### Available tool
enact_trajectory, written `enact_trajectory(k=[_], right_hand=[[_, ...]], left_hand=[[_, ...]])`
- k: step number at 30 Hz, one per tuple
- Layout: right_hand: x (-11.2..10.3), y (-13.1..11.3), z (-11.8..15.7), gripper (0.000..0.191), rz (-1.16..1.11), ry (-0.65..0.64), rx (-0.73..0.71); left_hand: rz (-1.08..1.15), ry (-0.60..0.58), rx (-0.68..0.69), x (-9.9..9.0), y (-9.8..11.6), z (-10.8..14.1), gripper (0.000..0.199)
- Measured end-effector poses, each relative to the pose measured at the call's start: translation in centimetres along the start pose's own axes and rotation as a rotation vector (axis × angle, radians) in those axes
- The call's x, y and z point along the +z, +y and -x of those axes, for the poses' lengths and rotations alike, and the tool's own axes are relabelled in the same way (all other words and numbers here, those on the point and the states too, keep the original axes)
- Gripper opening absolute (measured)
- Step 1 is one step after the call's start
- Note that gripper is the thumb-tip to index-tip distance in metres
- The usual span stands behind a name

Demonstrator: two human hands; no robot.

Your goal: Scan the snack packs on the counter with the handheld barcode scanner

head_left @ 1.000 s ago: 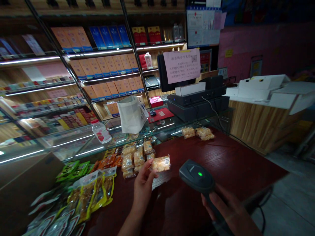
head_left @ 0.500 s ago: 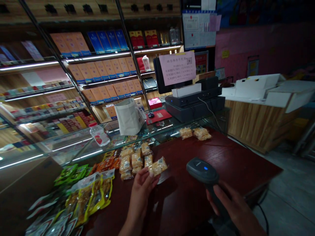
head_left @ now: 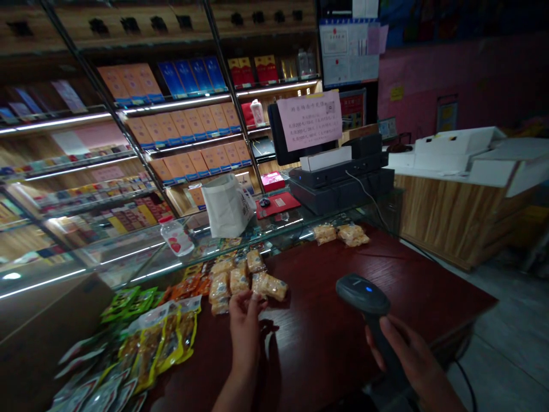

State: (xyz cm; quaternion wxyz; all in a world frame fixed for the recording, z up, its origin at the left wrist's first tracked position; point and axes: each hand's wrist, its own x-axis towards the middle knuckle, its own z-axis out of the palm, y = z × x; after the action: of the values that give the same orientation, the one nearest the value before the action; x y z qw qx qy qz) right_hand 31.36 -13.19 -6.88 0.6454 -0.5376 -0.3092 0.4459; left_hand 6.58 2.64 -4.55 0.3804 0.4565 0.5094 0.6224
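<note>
My left hand is just in front of the clear-wrapped, pale golden snack packets piled on the dark red tabletop. Its fingers are loosely bent and a little apart, with nothing held between them. One snack packet lies at the right end of the pile, beyond my fingertips. My right hand is wrapped round the handle of a grey barcode scanner. A blue light glows on top of the scanner, whose head points left over the tabletop.
Yellow-edged food pouches, green packets and a cardboard box are at left. Two more snack piles sit farther back. A glass counter holds a white bag, a red-capped jar and a cash register.
My left hand has let go of the snack packet, which now rests by the pile, and has drawn slightly left. My right hand has shifted a little right with the barcode scanner.
</note>
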Motion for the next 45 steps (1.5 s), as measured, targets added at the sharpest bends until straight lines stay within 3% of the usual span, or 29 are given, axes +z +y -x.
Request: enact_trajectory(k=[3, 5, 7, 9, 12, 15, 20, 23, 26, 32, 35, 37, 39, 43, 45], right_hand=[[-0.3, 0.2, 0.0, 0.056, -0.028, 0.053, 0.031], [-0.5, 0.2, -0.2, 0.054, -0.059, 0.080, 0.044], [-0.6, 0.3, -0.3, 0.054, -0.082, 0.080, 0.037], [-0.7, 0.5, -0.5, 0.056, -0.092, 0.075, 0.030], [-1.0, 0.7, -0.5, 0.054, -0.092, 0.050, 0.044], [-1.3, 0.8, -0.5, 0.052, -0.114, 0.031, 0.052], [-1.6, 0.7, -0.4, 0.050, -0.219, 0.112, 0.084], [-1.5, 0.4, -0.5, 0.052, -0.194, 0.090, 0.065], [-0.9, 0.1, -0.6, 0.052, -0.168, 0.080, 0.034], [-0.1, -0.5, -0.8, 0.052, -0.157, 0.117, 0.052], [-0.4, -0.3, -1.5, 0.054, -0.188, 0.146, 0.055], [-0.8, -0.1, -2.3, 0.056, -0.210, 0.170, 0.040], [-1.3, 0.1, -3.2, 0.054, -0.214, 0.183, 0.012], [-2.0, 0.3, -4.6, 0.055, -0.218, 0.177, 0.020], [-2.0, 0.3, -5.0, 0.058, -0.227, 0.183, 0.026]], left_hand=[[-0.566, -0.174, 0.442, -0.1, 0.1, -0.8, 0.028], [-0.875, -0.350, 0.646, 0.4, 0.6, -1.8, 0.040], [-1.118, -0.545, 0.722, 1.2, 1.2, -2.9, 0.051], [-1.293, -0.713, 0.743, 2.1, 1.9, -3.9, 0.050], [-1.442, -0.859, 0.782, 3.0, 2.9, -4.7, 0.041], [-1.495, -0.824, 0.806, 2.9, 3.7, -4.8, 0.042], [-1.553, -0.520, 0.680, 1.8, 4.5, -5.2, 0.043], [-1.604, -0.402, 0.602, 1.7, 4.6, -5.2, 0.053], [-1.667, -0.376, 0.613, 2.2, 4.5, -4.8, 0.055], [-1.746, -0.337, 0.546, 3.3, 4.3, -4.7, 0.038], [-1.693, -0.284, 0.640, 3.9, 4.0, -5.1, 0.039], [-1.575, -0.332, 0.758, 5.0, 3.6, -5.4, 0.047], [-1.415, -0.459, 0.826, 6.9, 2.8, -5.8, 0.056], [-1.072, -0.784, 0.723, 12.9, 0.1, -7.1, 0.064], [-0.946, -0.830, 0.630, 16.4, -1.2, -7.9, 0.067]])
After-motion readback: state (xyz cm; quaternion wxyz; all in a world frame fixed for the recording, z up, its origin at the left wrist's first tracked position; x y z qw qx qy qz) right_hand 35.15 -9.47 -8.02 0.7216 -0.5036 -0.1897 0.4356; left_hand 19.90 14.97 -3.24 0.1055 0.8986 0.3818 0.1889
